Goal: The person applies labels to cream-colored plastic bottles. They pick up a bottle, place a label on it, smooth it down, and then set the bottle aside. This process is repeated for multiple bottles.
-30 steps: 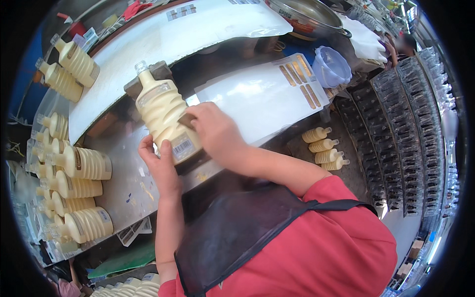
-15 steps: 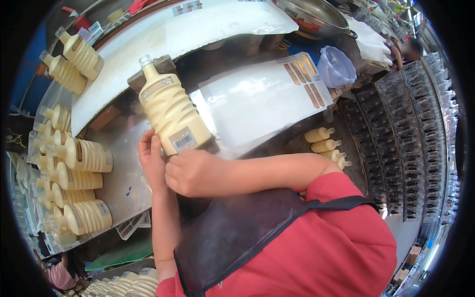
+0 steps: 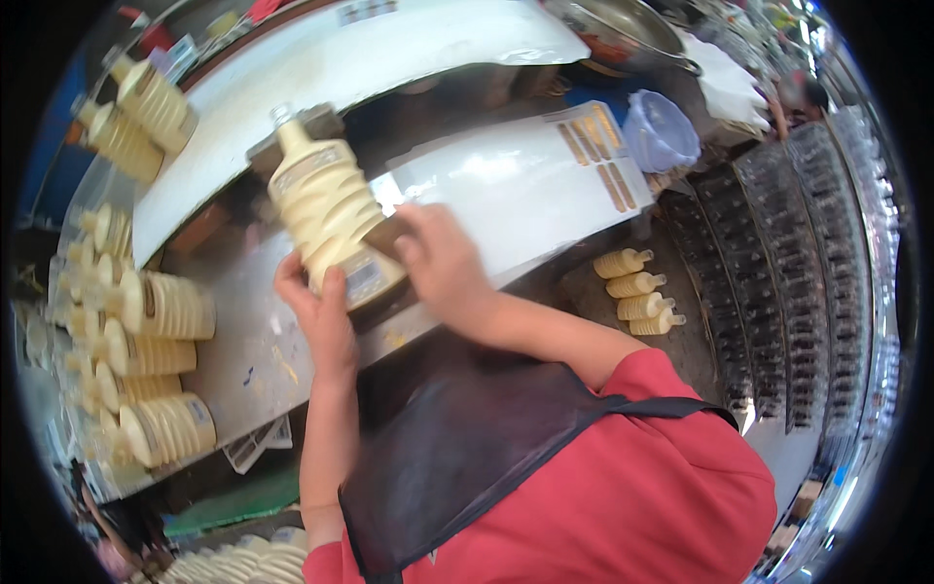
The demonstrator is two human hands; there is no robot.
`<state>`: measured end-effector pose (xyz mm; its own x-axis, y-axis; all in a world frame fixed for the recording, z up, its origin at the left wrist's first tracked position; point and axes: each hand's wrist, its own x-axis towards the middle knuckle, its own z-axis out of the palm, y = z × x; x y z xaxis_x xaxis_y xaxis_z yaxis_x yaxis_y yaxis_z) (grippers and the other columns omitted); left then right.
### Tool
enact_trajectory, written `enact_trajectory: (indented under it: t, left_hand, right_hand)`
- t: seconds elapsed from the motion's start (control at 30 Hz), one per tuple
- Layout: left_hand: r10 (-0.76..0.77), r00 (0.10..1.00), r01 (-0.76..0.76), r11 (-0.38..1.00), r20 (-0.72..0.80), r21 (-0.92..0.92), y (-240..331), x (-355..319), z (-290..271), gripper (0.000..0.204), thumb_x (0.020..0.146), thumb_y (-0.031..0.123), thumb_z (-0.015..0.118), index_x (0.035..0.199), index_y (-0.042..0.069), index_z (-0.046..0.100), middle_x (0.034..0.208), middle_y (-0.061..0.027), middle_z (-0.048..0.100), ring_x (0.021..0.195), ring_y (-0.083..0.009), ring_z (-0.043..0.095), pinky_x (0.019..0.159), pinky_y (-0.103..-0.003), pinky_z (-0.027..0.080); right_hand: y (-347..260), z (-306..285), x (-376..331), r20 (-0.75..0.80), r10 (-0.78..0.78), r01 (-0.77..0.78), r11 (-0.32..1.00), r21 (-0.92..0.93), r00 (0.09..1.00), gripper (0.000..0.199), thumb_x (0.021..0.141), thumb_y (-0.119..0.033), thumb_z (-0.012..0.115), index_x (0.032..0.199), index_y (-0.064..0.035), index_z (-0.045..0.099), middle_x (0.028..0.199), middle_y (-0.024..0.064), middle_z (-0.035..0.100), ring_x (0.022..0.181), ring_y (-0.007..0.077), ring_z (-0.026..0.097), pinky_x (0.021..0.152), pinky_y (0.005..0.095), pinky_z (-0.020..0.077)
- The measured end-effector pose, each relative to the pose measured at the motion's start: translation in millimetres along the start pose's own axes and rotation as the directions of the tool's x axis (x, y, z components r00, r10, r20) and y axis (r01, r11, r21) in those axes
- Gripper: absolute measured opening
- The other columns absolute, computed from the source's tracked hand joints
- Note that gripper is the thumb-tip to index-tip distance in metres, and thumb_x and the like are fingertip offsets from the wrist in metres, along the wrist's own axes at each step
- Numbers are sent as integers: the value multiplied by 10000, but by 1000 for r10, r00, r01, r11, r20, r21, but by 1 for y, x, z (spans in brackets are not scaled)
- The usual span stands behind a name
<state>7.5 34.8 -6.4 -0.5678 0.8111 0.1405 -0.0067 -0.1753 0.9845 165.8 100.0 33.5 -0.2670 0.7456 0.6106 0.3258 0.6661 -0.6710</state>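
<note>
Centre-left of frame: ribbed cream bottle (image 3: 331, 219) held tilted over the steel counter (image 3: 243, 336) — left hand (image 3: 316, 316) wrapped round its base, right hand (image 3: 443, 263) gripping its side. More bottles (image 3: 161, 365) lie along the left edge.

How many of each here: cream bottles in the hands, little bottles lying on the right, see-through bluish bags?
Cream ribbed plastic bottle held by left hand and right hand: 1
Small cream ribbed bottles lying at right: 4
See-through bluish plastic bag: 1
Total: 6
</note>
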Motion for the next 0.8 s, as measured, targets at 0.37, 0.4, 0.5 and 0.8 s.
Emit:
enact_trajectory:
  t: [0.37,0.4,0.5,0.8]
  left_hand:
    - [-112,993,109,987,-23,-119,10,12,-21,357,964,163,665,1260,8,537,1174,-82,578,1126,-172,529,1039,-320,406]
    - [-139,990,135,986,-34,-93,12,17,-23,318,977,158,649,1242,8,555,1145,-72,595,1106,-169,545,1030,-317,413]
    - [-103,994,100,993,-46,-63,14,43,-31,238,1018,150,597,1208,7,592,1131,-62,632,1063,-150,578,1010,-307,433]
    - [-207,968,224,967,144,-118,42,125,-7,404,1091,295,460,1385,33,548,1283,-89,638,1158,-174,592,1016,-341,463]
  right_hand:
    - [-46,-14,17,236,-542,563,826,-27,806,271,717,-14,694,986,-43,717,996,93,720,833,238,706,719,336,531]
    - [-52,-13,21,251,-530,564,821,-85,810,273,718,-29,694,990,-38,712,993,92,714,843,235,700,719,335,521]
    - [-61,2,17,472,-511,640,751,-162,719,299,713,-72,686,1007,-18,692,989,91,684,880,220,680,734,327,504]
    - [-52,13,5,372,-334,382,922,-63,866,328,883,-50,588,1204,12,607,1033,143,640,950,318,640,819,390,514]
